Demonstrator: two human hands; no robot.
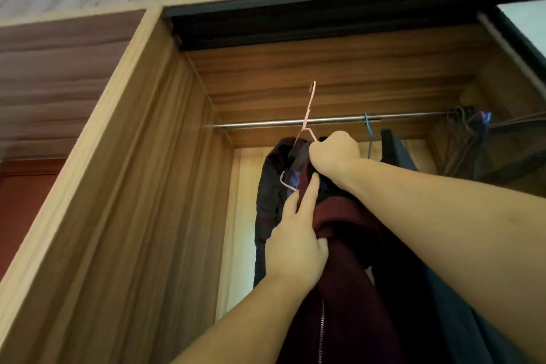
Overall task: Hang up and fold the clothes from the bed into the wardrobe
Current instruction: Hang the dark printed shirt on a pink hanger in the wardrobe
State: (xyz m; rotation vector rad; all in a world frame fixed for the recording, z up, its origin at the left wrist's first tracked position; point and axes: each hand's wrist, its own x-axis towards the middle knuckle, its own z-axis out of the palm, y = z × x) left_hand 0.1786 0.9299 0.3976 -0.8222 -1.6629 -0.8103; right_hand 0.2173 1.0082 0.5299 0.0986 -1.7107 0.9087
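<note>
A maroon zip-up jacket [345, 275] with a dark lining hangs on a pink wire hanger [307, 115] held up inside the open wardrobe. My right hand [334, 154] grips the hanger's neck together with the collar, just below the metal rail [266, 123]. The hook stands in front of the rail and rises above it. My left hand [295, 239] holds the jacket's left shoulder, with the index finger stretched up along the cloth. A dark navy garment [270, 195] shows behind the jacket on the left.
A blue hanger [367, 130] hangs on the rail to the right, beside a dark garment [396, 151]. Several empty dark hangers [464, 127] bunch at the rail's far right. The wardrobe's wooden side wall [165, 186] stands close on the left.
</note>
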